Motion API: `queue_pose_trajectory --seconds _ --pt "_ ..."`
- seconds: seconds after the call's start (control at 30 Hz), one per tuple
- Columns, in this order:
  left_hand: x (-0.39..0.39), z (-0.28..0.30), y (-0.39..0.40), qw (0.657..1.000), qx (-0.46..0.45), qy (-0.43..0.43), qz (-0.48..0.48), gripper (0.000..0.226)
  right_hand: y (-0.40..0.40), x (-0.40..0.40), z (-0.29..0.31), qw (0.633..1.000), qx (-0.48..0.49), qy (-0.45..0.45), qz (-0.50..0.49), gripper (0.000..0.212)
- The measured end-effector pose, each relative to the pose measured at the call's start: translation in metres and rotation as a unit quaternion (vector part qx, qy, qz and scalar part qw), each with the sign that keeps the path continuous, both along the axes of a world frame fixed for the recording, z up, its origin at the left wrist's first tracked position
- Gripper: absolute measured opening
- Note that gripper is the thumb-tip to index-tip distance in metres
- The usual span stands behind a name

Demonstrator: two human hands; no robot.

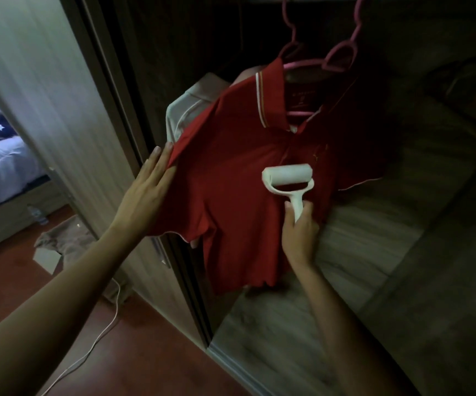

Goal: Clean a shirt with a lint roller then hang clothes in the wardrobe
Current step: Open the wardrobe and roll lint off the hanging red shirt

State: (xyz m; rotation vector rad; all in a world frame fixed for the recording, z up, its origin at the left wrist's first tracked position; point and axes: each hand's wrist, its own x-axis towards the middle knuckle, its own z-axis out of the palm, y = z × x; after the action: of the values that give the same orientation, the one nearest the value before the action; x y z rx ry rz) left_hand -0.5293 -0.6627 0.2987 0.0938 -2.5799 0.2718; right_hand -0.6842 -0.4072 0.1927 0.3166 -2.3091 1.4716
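A red polo shirt with a white-striped collar hangs on a pink hanger inside the dark wardrobe. My right hand grips the handle of a white lint roller, whose roll lies against the shirt's chest. My left hand holds the shirt's left sleeve, fingers flat on the front and the thumb hidden behind the cloth, pulling it taut.
A pale shirt hangs behind the red one. The wardrobe's sliding door frame stands at the left. A wooden wardrobe shelf lies below. Outside are a bed, a brown cloth and a white cable on the red floor.
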Motion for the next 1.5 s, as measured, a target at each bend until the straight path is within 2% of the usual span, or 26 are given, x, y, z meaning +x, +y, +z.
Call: queue_pose_trajectory --seconds 0.07,0.17,0.27,0.37,0.47,0.6,0.7,0.83,1.07,1.27,1.5 --pt "0.0 0.0 0.0 1.0 -0.013 -0.007 0.004 0.104 -0.001 0.001 -0.024 0.995 0.072 -0.059 0.02 0.032" --pt "0.001 0.0 0.0 1.0 0.001 -0.015 -0.007 0.106 0.006 0.015 -0.074 0.957 0.196 -0.204 0.061 0.037" --pt "0.003 -0.001 -0.001 0.999 -0.006 -0.012 -0.032 0.108 0.015 0.039 -0.096 0.944 0.213 -0.243 0.062 0.038" --pt "0.006 -0.004 -0.001 0.998 0.003 -0.006 -0.061 0.117 0.016 0.048 -0.09 0.95 0.205 -0.232 0.043 0.038" --pt "0.009 -0.01 0.005 0.995 0.02 0.009 -0.101 0.117 0.016 0.053 -0.069 0.961 0.194 -0.196 0.017 0.035" --pt "0.011 -0.019 0.019 0.985 0.071 -0.002 -0.159 0.128 0.027 0.068 -0.042 0.973 0.161 -0.165 -0.007 0.034" --pt "0.011 -0.028 0.03 0.972 0.116 -0.001 -0.204 0.116 0.043 0.089 -0.027 0.977 0.159 -0.135 -0.047 0.035" --pt "0.009 -0.036 0.047 0.949 0.202 -0.008 -0.241 0.119 0.068 0.125 -0.007 0.977 0.146 -0.115 -0.104 0.032" --pt "0.017 -0.038 0.113 0.925 0.234 -0.006 -0.3 0.094 0.114 0.219 0.034 0.97 0.12 -0.066 -0.2 0.032" --pt "0.049 -0.048 0.207 0.895 0.219 -0.05 -0.385 0.072 0.168 0.32 0.033 0.937 0.133 -0.069 -0.316 0.031" --pt "0.109 -0.063 0.327 0.834 0.202 -0.106 -0.502 0.069 0.243 0.431 0.021 0.878 0.167 -0.124 -0.431 0.036"
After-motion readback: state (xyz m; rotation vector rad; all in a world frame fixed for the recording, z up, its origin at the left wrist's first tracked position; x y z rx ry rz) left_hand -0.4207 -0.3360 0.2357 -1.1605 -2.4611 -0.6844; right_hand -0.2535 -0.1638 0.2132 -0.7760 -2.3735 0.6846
